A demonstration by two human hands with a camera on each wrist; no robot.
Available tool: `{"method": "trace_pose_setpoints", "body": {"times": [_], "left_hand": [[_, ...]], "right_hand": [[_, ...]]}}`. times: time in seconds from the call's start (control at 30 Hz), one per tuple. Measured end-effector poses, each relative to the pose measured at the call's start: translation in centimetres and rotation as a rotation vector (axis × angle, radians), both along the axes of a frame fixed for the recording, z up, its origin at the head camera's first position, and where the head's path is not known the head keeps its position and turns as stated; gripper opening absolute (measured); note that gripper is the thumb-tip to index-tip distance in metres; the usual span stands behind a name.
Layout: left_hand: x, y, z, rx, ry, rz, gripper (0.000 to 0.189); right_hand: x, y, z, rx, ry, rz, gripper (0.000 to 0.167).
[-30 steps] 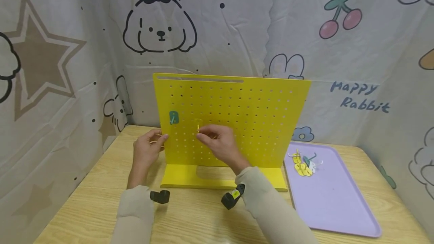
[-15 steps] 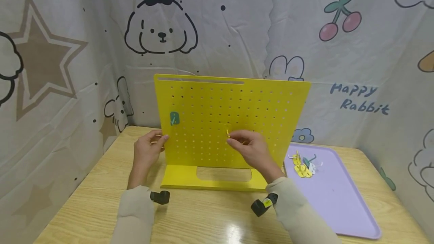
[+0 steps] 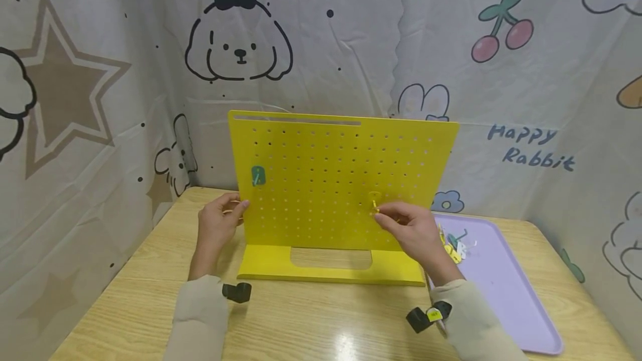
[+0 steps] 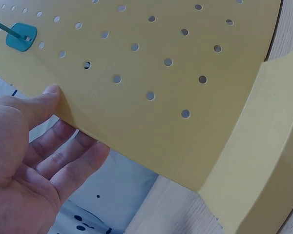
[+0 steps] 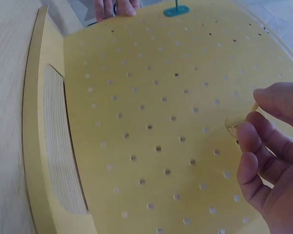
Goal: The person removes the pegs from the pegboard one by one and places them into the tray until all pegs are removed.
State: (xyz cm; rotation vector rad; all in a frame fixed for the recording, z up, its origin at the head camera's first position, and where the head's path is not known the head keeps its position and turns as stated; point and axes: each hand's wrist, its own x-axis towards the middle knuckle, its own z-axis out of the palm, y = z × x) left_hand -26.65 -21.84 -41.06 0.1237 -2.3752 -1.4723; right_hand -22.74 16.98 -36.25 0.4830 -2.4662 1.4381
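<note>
A yellow pegboard point(image 3: 311, 222) stands upright on its own base on the table. My left hand point(image 3: 219, 224) grips its left edge, thumb on the front face and the other fingers behind, as the left wrist view also shows. Between thumb and fingertips my right hand point(image 3: 408, 227) pinches a yellow hook point(image 3: 374, 201), held close in front of the board's right half. In the right wrist view the fingers partly cover that hook point(image 5: 231, 127). A green hook point(image 3: 258, 175) is mounted on the board's left side, its prong sticking out.
To the right lies a purple tray point(image 3: 506, 288) with several yellow, green and white hooks point(image 3: 457, 243), partly hidden behind my right hand. The wooden table point(image 3: 301, 316) extends in front of the board. A printed cloth point(image 3: 341, 43) hangs behind it.
My right hand has carried the yellow hook rightward across the board's face, from left of its middle to the right half, and slightly lower. My left hand stays on the edge.
</note>
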Motion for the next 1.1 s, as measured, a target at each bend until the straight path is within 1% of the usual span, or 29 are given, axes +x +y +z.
{"method": "trace_pose_setpoints", "body": {"times": [0.23,0.43,0.63,0.87,0.97,1.1], "left_hand": [[0.1,0.1,0.0,-0.004,0.002,-0.001,0.03],[0.1,0.0,0.0,0.004,0.021,-0.011,0.029],[0.0,-0.1,0.1,0.01,0.033,-0.025,0.03],[0.1,0.0,0.1,0.01,0.022,-0.02,0.03],[0.1,0.0,0.1,0.009,0.02,-0.016,0.03],[0.1,0.0,0.1,0.013,0.022,-0.014,0.03]], "right_hand": [[0.8,2.5,-0.5,0.002,0.033,-0.055,0.02],[1.3,4.9,-1.0,0.063,0.061,-0.13,0.019],[1.9,7.5,-1.3,0.079,-0.005,-0.215,0.025],[2.5,11.0,-2.4,0.178,-0.059,-0.312,0.03],[2.6,12.3,-2.8,0.187,-0.083,-0.341,0.033],[2.6,13.5,-3.6,0.17,-0.125,-0.359,0.036]]}}
